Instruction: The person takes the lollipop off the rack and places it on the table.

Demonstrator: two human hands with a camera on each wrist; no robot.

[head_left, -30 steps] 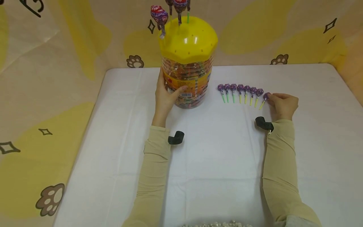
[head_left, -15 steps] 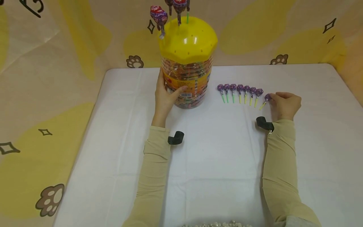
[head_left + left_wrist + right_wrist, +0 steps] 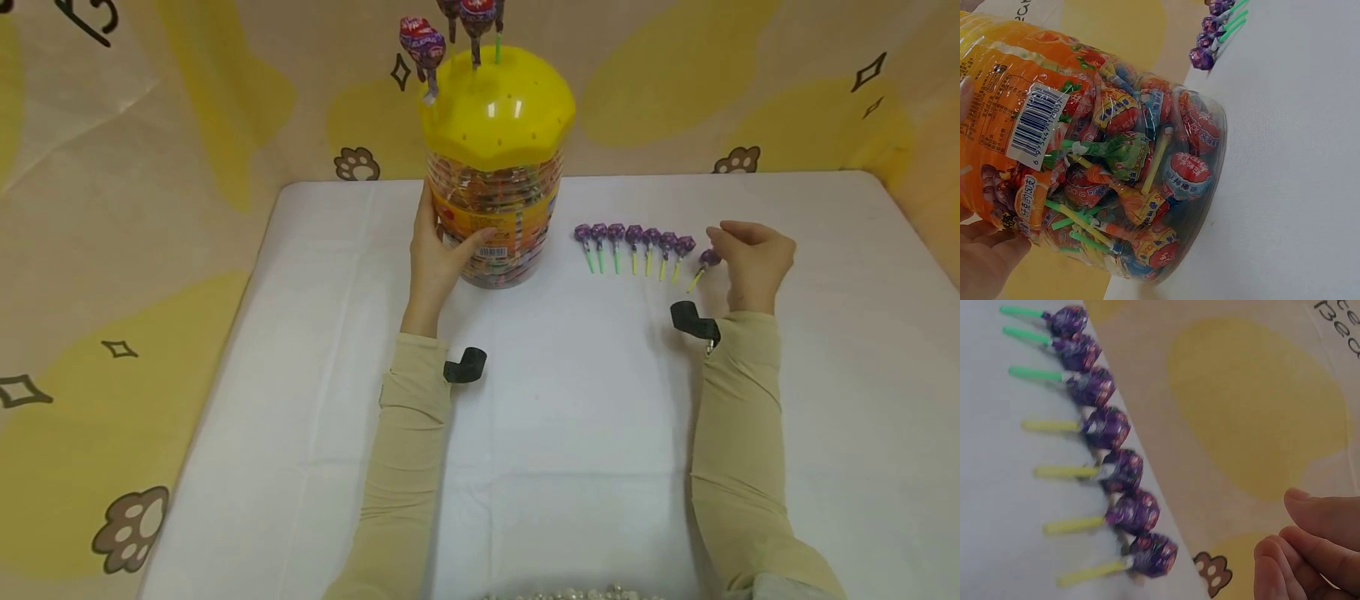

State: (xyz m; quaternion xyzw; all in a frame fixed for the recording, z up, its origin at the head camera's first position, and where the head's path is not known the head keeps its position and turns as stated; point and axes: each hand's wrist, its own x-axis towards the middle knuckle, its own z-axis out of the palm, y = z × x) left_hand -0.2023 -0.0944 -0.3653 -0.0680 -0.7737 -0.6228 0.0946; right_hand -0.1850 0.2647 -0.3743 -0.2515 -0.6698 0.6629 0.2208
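My left hand [image 3: 438,258] grips the side of a clear plastic lollipop jar [image 3: 498,217], thumb across the front and fingers around the left side. The jar has a domed yellow lid [image 3: 502,108] with a few lollipops [image 3: 422,42] standing in its holes. In the left wrist view, wrapped lollipops [image 3: 1129,156] show through its wall. My right hand [image 3: 753,258] hovers just above a purple-wrapped lollipop [image 3: 708,259] lying on the table. Its thumb and fingers are apart in the right wrist view, holding nothing. Several more purple lollipops [image 3: 634,236] lie in a row to the left.
A white cloth covers the table [image 3: 585,417]. Behind it hangs a beige and yellow patterned backdrop [image 3: 660,83], also along the left side. Small silvery beads [image 3: 577,594] show at the bottom edge of the head view.
My right hand has let go of the end lollipop and risen slightly away from the table. That lollipop stays at the row's right end. My left hand and the jar have not moved.
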